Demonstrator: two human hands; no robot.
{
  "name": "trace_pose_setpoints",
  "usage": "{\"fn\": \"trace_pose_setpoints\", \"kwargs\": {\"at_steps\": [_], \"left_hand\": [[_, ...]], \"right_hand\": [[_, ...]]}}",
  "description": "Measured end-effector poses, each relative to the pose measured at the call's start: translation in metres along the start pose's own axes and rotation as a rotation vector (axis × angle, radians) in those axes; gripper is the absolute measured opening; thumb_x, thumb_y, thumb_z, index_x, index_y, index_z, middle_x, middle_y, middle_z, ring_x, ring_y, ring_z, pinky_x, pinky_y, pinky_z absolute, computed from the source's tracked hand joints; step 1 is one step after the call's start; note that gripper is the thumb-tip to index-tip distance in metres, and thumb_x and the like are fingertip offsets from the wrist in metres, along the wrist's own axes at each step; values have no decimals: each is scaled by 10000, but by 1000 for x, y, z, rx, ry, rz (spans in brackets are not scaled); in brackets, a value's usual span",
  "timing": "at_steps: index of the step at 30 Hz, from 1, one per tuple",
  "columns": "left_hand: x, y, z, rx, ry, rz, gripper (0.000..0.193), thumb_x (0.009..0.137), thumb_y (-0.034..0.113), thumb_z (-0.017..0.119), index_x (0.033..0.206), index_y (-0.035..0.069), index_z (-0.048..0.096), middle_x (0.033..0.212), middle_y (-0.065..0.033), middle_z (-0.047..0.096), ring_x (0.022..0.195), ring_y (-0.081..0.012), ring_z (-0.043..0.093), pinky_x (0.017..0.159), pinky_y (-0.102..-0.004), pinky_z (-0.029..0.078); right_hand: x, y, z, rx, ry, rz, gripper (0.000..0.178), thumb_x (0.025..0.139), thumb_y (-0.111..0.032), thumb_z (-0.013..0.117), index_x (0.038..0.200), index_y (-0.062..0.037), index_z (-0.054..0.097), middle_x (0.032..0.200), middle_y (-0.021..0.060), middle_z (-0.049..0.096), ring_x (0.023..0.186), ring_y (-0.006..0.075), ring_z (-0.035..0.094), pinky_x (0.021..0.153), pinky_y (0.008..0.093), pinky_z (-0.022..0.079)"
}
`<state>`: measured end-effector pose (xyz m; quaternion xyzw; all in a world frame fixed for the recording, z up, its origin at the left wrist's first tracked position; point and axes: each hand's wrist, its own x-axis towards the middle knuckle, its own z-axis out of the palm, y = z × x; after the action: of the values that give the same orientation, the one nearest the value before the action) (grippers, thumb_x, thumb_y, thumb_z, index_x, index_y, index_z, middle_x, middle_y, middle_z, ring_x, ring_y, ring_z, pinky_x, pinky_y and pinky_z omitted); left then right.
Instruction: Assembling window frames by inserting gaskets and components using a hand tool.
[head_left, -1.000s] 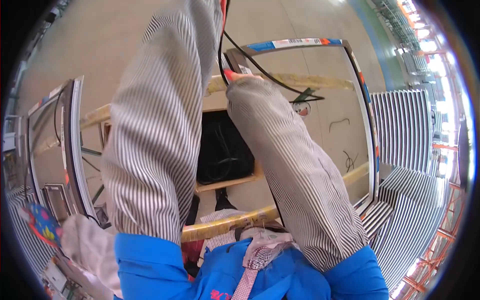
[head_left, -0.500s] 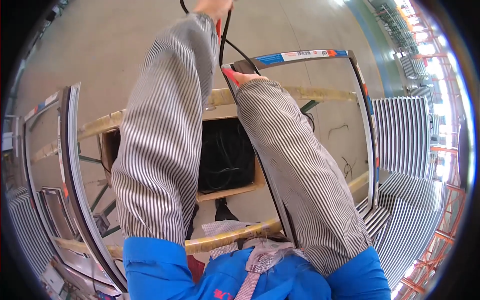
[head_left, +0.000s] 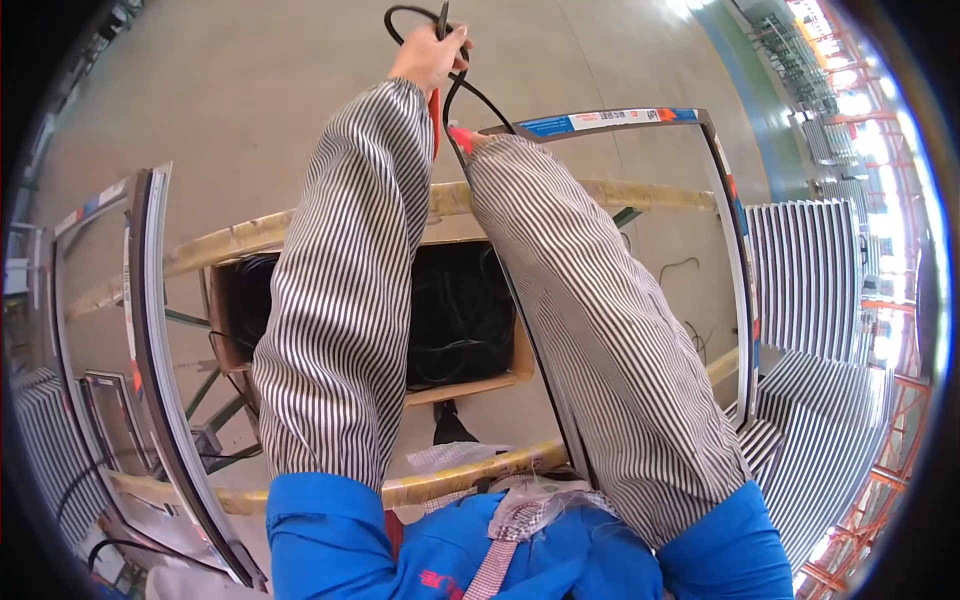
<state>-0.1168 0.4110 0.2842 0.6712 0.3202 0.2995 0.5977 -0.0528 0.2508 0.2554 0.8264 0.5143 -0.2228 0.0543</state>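
Note:
My left hand [head_left: 430, 57] is closed around a black rubber strip [head_left: 404, 10], well beyond the far corner of a rectangular metal frame [head_left: 737, 235]. The strip loops over the hand and runs down to that corner. Below the left wrist a narrow red piece [head_left: 436, 115] shows beside the sleeve; what it belongs to is hidden. At the frame's far left corner my right hand [head_left: 473, 142] is closed, mostly covered by its striped sleeve. A red tip [head_left: 459, 136] shows at its fingers, too little to name.
Yellow-wrapped rails [head_left: 655, 193] support the frame. Beneath, between my arms, stands a cardboard box [head_left: 470, 388] of black strips. Another frame [head_left: 160, 340] is on the left. Stacked metal profiles [head_left: 805, 280] stand to the right. Loose strip pieces [head_left: 682, 263] lie on the floor.
My left hand has come down and slightly right, more fully into view, with the strip looped above it. The right hand has shifted slightly up and left, its fingers now more hidden.

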Motion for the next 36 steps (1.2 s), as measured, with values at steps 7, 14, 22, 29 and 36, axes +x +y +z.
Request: {"fn": "trace_pose_setpoints", "kwargs": {"at_steps": [7, 14, 22, 29, 36], "left_hand": [[-57, -43, -21, -39, 66, -200, 359, 869, 350, 481, 1030, 44, 577, 791, -13, 581, 440, -60, 384, 376, -207, 300], [-184, -72, 57, -346, -6, -416, 275, 896, 236, 443, 1027, 27, 565, 883, -40, 615, 420, -32, 337, 349, -189, 288], [-408, 24, 225, 218, -802, 366, 265, 795, 101, 549, 1055, 44, 550, 924, -90, 612, 792, -237, 606, 665, -328, 471], [-576, 40, 323, 589, -1313, 726, 214, 717, 150, 607, 904, 70, 543, 902, -96, 553, 715, -263, 596, 596, -360, 474], [-668, 22, 392, 1058, -1335, 1085, 159, 661, 120, 576, 809, 82, 532, 756, -85, 575, 620, -233, 607, 505, -343, 466]], "right_hand": [[-237, 36, 68, 3, -83, 59, 666, 834, -111, 426, 1339, -425, 125, 712, 145, 585, 642, 315, 604, 565, 415, 489], [-615, 160, 207, 332, -780, 590, 562, 803, -403, 433, 1321, -405, 216, 930, 233, 584, 871, 357, 592, 723, 439, 469], [-745, 108, 258, 355, -356, 1114, 371, 729, -308, 574, 1046, -131, 503, 839, 174, 608, 773, 349, 592, 693, 442, 467], [-812, 74, 386, 723, 426, 1562, 242, 717, -224, 592, 874, -54, 520, 694, 152, 586, 659, 305, 591, 593, 395, 465], [-924, 74, 515, 993, 568, 1669, 270, 714, -242, 619, 844, -22, 531, 567, 78, 560, 492, 181, 568, 495, 335, 469]]}}
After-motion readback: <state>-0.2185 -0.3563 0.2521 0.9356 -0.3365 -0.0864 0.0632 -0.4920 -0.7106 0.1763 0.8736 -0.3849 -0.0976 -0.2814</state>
